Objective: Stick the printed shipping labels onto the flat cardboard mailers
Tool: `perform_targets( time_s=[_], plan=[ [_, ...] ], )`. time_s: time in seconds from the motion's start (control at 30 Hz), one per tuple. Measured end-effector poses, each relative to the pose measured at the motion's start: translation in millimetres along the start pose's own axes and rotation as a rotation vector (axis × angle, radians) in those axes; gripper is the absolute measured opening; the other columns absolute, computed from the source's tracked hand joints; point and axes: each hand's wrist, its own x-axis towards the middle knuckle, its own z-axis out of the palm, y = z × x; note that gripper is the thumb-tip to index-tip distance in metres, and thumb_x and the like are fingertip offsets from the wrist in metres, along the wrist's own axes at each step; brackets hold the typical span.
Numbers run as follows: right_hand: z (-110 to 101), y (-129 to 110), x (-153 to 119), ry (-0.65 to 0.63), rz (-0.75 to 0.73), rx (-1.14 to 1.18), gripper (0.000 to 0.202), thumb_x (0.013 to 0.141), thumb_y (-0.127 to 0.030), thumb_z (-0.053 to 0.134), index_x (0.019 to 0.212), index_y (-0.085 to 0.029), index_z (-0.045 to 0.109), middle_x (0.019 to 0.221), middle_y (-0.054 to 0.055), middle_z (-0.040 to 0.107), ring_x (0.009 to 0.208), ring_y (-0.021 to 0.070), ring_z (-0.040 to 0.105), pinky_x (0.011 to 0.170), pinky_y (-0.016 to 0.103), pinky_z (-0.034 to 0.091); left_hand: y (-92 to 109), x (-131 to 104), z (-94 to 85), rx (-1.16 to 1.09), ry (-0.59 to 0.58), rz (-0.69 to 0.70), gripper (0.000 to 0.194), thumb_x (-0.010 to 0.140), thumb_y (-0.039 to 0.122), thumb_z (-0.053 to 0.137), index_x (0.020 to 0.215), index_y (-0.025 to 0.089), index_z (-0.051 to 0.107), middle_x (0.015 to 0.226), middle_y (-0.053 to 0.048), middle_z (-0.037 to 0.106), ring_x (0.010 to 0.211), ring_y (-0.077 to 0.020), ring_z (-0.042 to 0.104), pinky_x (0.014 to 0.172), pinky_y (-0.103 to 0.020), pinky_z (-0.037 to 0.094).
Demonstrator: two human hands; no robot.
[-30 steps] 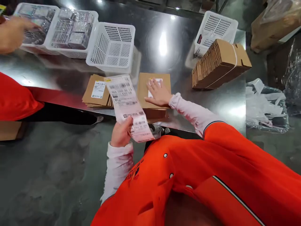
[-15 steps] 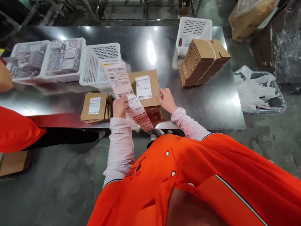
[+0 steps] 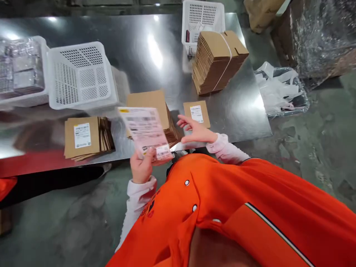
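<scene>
My left hand (image 3: 142, 166) is closed on a strip of printed shipping labels (image 3: 146, 128), held up in front of a stack of flat brown cardboard mailers (image 3: 151, 99). The strip covers part of that stack. My right hand (image 3: 196, 130) hovers at the stack's right side with its fingers spread and nothing in them. Just beyond it, a single cardboard mailer (image 3: 207, 113) with a white label (image 3: 196, 114) lies on the metal table. To the left sits another pile of mailers (image 3: 94, 129), the top one bearing a label (image 3: 82, 135).
White perforated baskets stand at the left, one empty (image 3: 79, 74) and one holding plastic-wrapped packs (image 3: 26, 70). At the back right are a strapped cardboard bundle (image 3: 218, 61) and another basket (image 3: 203, 16). A bin of white scraps (image 3: 280, 89) stands beyond the table edge (image 3: 268, 126).
The labelled mailer from the top of the middle stack now lies to its right. My right hand has let go and spread. My left hand has lowered the label strip; the view has shifted right.
</scene>
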Motion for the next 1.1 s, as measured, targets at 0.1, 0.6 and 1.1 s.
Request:
perform_targets(
  time_s=[0.1, 0.6, 1.1],
  plan=[
    [50.0, -26.8, -4.0, -0.161, -0.095, 0.328, 0.058, 0.081, -0.054, 0.069, 0.128, -0.020, 0.062, 0.127, 0.011, 0.069, 0.113, 0.0243, 0.067, 0.100, 0.042, 0.055, -2.1, -2.4, 10.4, 0.039, -0.208, 0.004, 0.045, 0.065, 0.051, 0.087, 0.095, 0.020, 0.075, 0.097, -0.007, 0.076, 0.094, -0.0248, 0.069, 0.093, -0.038, 0.055],
    [25.2, -79.9, 36.1, -0.045, -0.231, -0.296, 0.022, 0.085, -0.039, 0.069, 0.088, -0.020, 0.079, 0.087, 0.003, 0.076, 0.078, 0.0168, 0.067, 0.074, 0.028, 0.046, 3.4, 22.1, 54.9, -0.137, 0.295, 0.010, 0.055, 0.064, 0.058, 0.084, 0.052, 0.020, 0.045, 0.049, 0.006, 0.047, 0.053, -0.0100, 0.047, 0.058, -0.022, 0.046],
    [49.6, -32.3, 224.6, 0.159, 0.041, -0.701, 0.056, 0.086, -0.052, 0.066, 0.126, -0.013, 0.065, 0.135, 0.018, 0.055, 0.131, 0.0376, 0.047, 0.108, 0.061, 0.037, -43.5, 25.8, -23.4, -0.288, -0.358, -0.669, 0.068, 0.055, 0.044, 0.093, 0.113, 0.015, 0.075, 0.096, -0.016, 0.078, 0.085, -0.0343, 0.075, 0.070, -0.046, 0.063]
  ],
)
